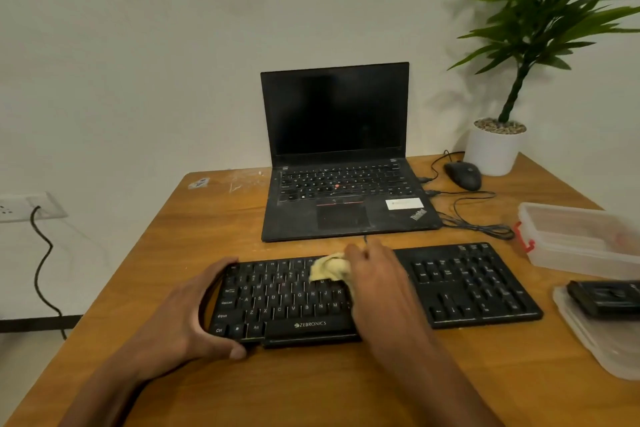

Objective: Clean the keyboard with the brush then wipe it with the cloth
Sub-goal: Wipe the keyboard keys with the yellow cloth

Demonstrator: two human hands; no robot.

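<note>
Yellow cloth, soft and crumpled, is bunched under the right hand, which presses it onto the upper key rows of the keyboard. The fingers are bent over the wad; whether they pinch it or only bear down on it cannot be told. Bunching the cloth appears to give a firmer pad for wiping between the raised keys.

The left hand clasps the keyboard's left end, fingers curled over the far corner and thumb along the near edge, evidently to stop the light board sliding under the wiping strokes.

The keyboard is black, matte plastic, flat and long, lying on the wooden table; its number pad extends to the right of the right hand, uncovered.

Judgement: the cloth stage is in progress. The brush cannot be identified with certainty; a dark object on a clear lid further right may be it.

Beyond the right hand stands an open laptop, dusty, screen dark. A clear plastic box sits to the far right.
</note>
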